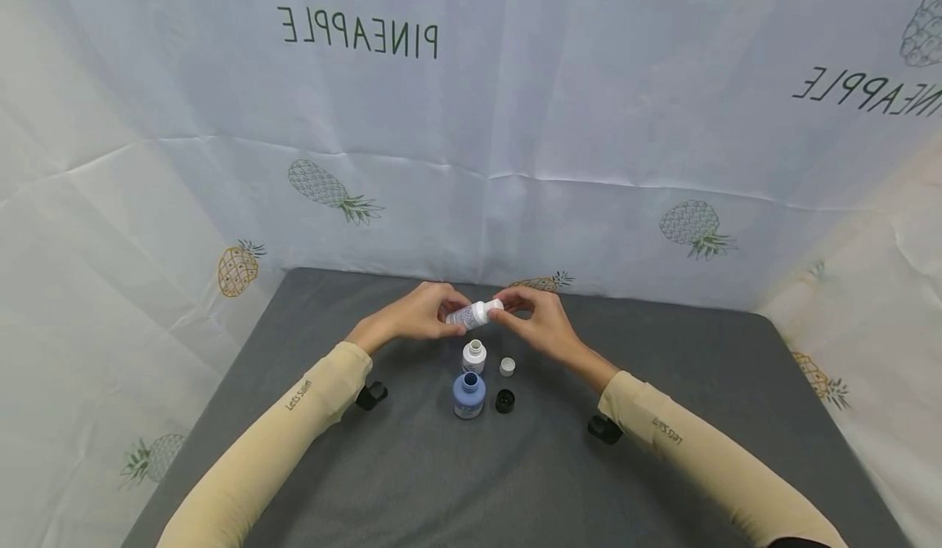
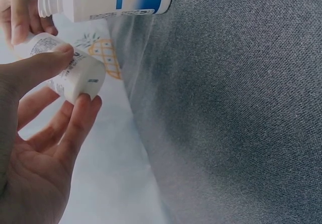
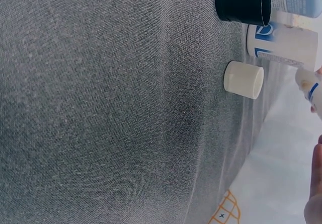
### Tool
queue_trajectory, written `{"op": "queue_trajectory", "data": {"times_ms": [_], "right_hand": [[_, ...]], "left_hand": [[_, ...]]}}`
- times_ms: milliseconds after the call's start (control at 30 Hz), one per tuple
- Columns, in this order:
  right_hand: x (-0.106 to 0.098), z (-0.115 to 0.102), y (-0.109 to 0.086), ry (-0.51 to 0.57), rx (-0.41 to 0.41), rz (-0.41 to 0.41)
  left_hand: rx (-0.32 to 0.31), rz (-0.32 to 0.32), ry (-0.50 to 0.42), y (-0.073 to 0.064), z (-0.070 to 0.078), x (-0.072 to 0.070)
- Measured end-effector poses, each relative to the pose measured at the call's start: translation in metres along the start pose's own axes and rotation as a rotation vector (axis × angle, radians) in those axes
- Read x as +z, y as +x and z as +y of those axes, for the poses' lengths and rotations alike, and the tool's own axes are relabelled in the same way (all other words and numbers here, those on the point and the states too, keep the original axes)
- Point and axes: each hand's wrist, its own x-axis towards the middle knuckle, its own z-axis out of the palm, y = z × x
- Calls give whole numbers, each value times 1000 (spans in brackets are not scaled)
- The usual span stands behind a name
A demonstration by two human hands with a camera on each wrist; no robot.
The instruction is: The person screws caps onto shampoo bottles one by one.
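Note:
Above the table, my left hand (image 1: 423,312) grips a small white bottle (image 1: 465,316) with printed text, its thumb on one side and fingers on the other. The bottle lies tilted, its base toward the left palm in the left wrist view. At its other end, my right hand (image 1: 543,325) pinches the white cap (image 1: 495,307) between thumb and fingers. Just below the hands stands an uncapped white bottle (image 1: 474,358) with a blue and white label. Nearer to me is an uncapped blue bottle (image 1: 468,402). Most of the right hand lies outside the right wrist view.
A loose white cap (image 3: 243,79) sits on the grey table beside the white bottle. Next to the blue bottle is a black cap (image 1: 504,401). Behind the table hangs a white curtain (image 1: 515,123) with pineapple prints. Dark straps (image 1: 371,395) show at both wrists.

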Motion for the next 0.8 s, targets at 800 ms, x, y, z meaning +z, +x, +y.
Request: {"op": "queue_trajectory", "data": {"times_ms": [800], "right_hand": [[-11,3,0,91,-99,-104]], "left_hand": [[1,0,-5,-1,2,-1]]}}
